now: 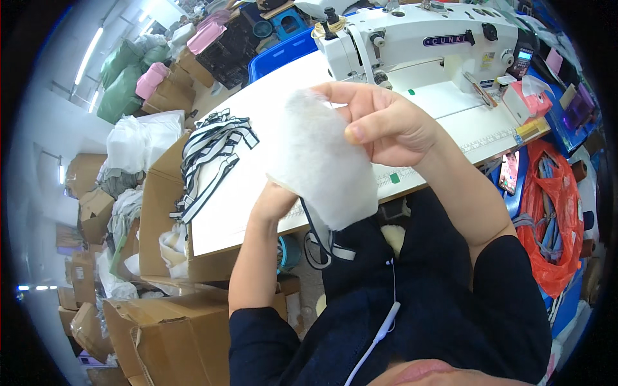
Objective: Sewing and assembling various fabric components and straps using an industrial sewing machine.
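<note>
A soft white piece of fleecy fabric [328,161] is raised in front of me, above the front of the white sewing table [270,96]. My right hand [396,125] is closed on its upper right edge, thumb bent over toward the near side. Behind the lower left edge sits my left hand [273,201]; the fabric hides its fingers, so I cannot see how they grip. A dark strap with white edging [322,235] dangles below the fabric; its upper end is hidden.
A white sewing machine [418,45] stands along the table's far side. Several similar striped straps [212,151] lie heaped at the table's left. Cardboard boxes [174,328] crowd the left, and a red plastic bag [553,219] hangs at the right beside a lit phone [509,172].
</note>
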The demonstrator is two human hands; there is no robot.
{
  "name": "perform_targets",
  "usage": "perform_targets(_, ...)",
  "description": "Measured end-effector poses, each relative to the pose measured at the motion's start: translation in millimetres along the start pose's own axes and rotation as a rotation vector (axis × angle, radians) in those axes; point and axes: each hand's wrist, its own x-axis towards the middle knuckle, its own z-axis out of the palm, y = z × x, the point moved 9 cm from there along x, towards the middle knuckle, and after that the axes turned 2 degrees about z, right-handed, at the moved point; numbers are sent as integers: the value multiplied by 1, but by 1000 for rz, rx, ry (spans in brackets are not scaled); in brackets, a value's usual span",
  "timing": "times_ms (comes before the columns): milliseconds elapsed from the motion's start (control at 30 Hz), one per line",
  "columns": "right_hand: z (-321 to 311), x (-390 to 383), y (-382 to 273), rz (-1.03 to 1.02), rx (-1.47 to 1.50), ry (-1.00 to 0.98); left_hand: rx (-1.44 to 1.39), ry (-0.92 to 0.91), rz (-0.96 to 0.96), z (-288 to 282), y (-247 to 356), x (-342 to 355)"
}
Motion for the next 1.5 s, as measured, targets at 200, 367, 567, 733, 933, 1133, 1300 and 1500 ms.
perform_targets(200, -24, 6, -14, -143, 66, -7, 38, -207, -193, -23, -40, -27)
perform_targets(367, -61, -36, 20, -123, 152, 95, 481, -222, -209, -86, 63, -21)
perform_targets(567, -76, -97, 114, -54, 523, 300, 1386, -536, -345, -72, 106, 62)
perform_targets(733, -82, -145, 140, -149, 697, 271, 1364, -824, -505, -30, -19, 109)
perform_targets(933, -128, -178, 91, -313, 434, 517, 1435, -708, -391, 1, -76, 145)
perform_targets(1133, -141, -165, 74, -328, 385, 647, 1589, -339, 600, 71, -18, 103)
perform_targets(1300, -142, -159, 71, -288, 342, 741, 1120, -424, 521, 78, -59, 71)
perform_targets(1500, -158, -179, 42, -132, 177, 821, 1134, -570, 745, 66, -57, 77)
